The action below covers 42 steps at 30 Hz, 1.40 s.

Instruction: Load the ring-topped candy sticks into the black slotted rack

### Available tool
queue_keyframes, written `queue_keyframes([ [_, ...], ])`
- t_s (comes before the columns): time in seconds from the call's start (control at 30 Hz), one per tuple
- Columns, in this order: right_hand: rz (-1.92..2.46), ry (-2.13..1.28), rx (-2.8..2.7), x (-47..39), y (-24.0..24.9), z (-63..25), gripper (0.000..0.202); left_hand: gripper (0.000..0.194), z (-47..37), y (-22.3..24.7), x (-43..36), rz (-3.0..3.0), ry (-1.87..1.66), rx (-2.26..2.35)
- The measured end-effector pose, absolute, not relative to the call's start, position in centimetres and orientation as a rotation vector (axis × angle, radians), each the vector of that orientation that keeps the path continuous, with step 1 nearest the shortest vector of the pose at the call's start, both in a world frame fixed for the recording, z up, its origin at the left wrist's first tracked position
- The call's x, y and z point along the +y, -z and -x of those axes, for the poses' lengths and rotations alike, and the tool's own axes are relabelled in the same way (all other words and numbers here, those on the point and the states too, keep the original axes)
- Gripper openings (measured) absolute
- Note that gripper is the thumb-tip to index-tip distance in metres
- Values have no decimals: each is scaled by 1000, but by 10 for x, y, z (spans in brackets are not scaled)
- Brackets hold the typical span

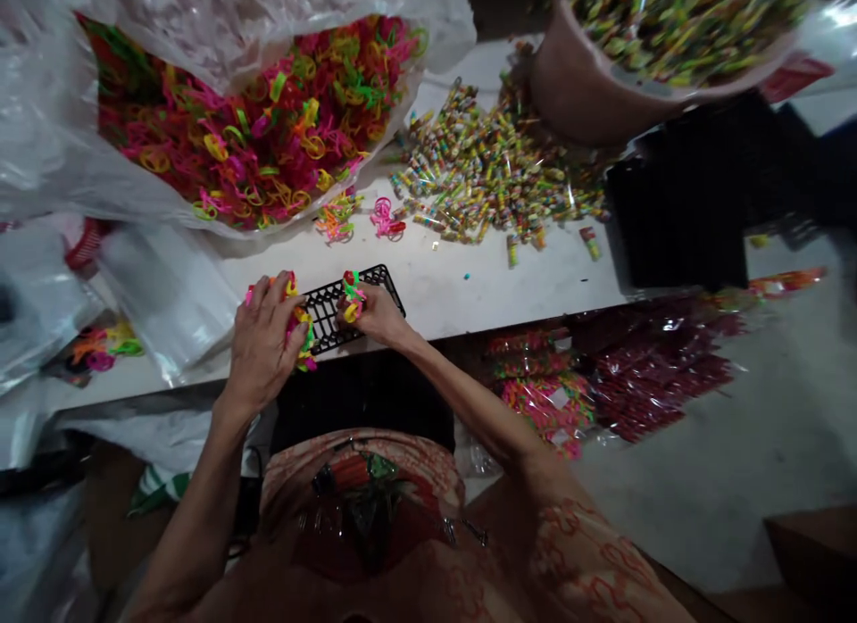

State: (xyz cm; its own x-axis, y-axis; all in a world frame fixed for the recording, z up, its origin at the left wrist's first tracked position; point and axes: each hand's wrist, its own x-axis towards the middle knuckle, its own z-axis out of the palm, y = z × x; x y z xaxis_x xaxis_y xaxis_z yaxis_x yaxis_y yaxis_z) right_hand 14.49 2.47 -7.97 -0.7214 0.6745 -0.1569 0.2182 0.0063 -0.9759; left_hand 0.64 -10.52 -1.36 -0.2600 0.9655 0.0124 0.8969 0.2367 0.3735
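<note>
A small black plastic grid tray (pixel 329 309) lies at the near edge of the white table (pixel 469 284). My left hand (pixel 262 339) is closed over a bunch of neon plastic rings (pixel 303 330) at the tray's left end. My right hand (pixel 375 315) pinches a few colourful rings (pixel 352 293) just above the tray's middle. Both hands touch the tray.
A big clear bag of neon rings (pixel 268 132) lies open at the back left. A heap of small wrapped candy tubes (pixel 482 172) spreads beside a pink tub (pixel 589 87) full of them. Stacked black trays (pixel 683 212) sit right; packed bags (pixel 603 373) lie on the floor.
</note>
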Motion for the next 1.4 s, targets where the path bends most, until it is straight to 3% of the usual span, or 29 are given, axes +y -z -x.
queue_keyframes([
  [0.37,910,-1373,-2359,29,75,-102,9,41,-4,18,-106,-1807,-493,2281],
  [0.7,823,-1080,-2782,27,67,-100,16,61,-9,18,-105,-1823,-408,2307],
  [0.93,740,-1077,-2943,36,57,-100,24,52,-8,14,-105,-1873,-328,2286],
  [1.03,885,-1018,-2857,76,46,-123,35,51,-6,19,-106,-1888,-414,2271],
  [1.17,1429,-526,-2725,142,32,-152,36,55,-3,22,-107,-1792,-628,2291],
  [1.4,1308,-355,-2887,168,41,-149,33,55,8,5,-116,-1252,-1365,2282],
])
